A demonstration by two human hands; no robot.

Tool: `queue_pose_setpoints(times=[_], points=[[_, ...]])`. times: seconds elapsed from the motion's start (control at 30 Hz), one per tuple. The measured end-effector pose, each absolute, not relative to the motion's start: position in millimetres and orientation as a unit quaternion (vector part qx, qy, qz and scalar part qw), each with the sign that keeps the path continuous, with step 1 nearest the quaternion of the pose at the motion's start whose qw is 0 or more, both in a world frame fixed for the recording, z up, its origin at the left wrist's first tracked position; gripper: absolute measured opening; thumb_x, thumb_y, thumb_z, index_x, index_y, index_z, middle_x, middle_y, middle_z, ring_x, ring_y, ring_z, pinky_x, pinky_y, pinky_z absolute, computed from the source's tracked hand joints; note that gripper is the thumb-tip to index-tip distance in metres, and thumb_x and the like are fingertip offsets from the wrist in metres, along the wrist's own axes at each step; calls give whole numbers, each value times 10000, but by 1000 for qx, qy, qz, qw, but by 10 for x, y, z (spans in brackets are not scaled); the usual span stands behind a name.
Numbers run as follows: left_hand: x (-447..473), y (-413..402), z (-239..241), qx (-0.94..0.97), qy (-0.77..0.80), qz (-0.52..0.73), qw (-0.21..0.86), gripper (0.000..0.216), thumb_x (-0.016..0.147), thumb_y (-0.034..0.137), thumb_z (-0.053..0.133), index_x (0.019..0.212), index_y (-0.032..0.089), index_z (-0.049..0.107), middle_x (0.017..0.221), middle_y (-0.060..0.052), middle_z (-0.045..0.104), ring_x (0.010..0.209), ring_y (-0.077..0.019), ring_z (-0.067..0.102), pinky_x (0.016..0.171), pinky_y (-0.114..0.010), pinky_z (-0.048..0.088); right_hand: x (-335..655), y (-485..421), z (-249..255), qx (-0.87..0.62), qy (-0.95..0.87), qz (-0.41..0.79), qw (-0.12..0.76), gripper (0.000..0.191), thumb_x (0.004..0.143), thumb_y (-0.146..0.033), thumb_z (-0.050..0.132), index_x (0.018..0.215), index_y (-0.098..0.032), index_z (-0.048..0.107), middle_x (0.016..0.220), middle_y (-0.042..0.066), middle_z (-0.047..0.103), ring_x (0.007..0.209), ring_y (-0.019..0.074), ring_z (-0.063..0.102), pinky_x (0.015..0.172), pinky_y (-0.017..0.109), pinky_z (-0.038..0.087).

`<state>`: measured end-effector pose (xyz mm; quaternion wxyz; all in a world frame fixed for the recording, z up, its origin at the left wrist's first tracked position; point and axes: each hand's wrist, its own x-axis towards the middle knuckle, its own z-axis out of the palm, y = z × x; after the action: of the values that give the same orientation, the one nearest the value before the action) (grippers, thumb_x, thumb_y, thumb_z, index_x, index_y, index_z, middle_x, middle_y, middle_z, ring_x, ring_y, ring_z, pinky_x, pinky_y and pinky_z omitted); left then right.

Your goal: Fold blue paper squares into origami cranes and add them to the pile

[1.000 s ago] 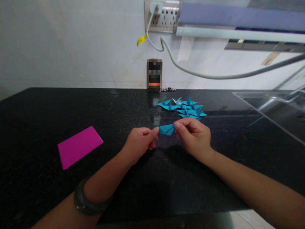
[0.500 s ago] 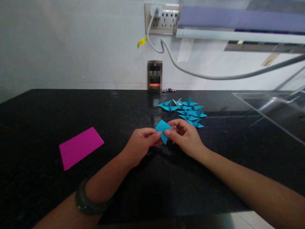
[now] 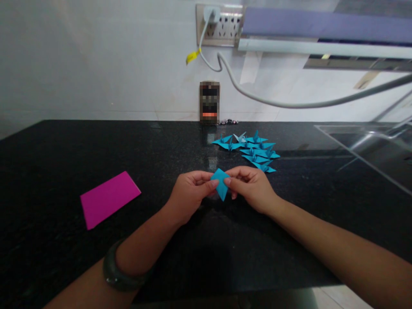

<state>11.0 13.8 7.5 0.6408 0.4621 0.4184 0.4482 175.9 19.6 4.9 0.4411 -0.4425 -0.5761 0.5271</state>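
Note:
A small folded piece of blue paper (image 3: 221, 185), kite-shaped with its long point toward me, is held above the dark counter between both hands. My left hand (image 3: 193, 193) pinches its left edge, thumb on top and fingers behind. On the opposite edge, my right hand (image 3: 252, 186) pinches it the same way. The fingertips under the paper are partly hidden. Just beyond my right hand sits a group of several blue folded paper cranes (image 3: 254, 158), along with one paler crane (image 3: 240, 137).
A magenta stack of paper (image 3: 110, 199) lies on the black counter (image 3: 180, 266) at the left. A phone (image 3: 209, 103) leans on the back wall beside a beaded strap (image 3: 229, 122). A grey cable (image 3: 283, 103) hangs from the socket; a sink (image 3: 370, 141) is at the right.
The blue paper has moved slightly toward me and its outline is narrower, with the sides now brought in. My right hand has shifted a little nearer; my left hand has barely moved.

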Motion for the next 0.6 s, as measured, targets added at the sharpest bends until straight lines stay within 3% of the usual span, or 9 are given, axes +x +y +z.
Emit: queue_pose_setpoints(times=[0.6], points=[[136,109,79,465,427,500,593,163,591,195,719,694,154,599,526,43,600,478,-81,546,505,-201,426,1707,187,14,-426,-529,549,486,174,606,-252,724,734,-155,657,482,-44,580,373,57,494,387,175,389]])
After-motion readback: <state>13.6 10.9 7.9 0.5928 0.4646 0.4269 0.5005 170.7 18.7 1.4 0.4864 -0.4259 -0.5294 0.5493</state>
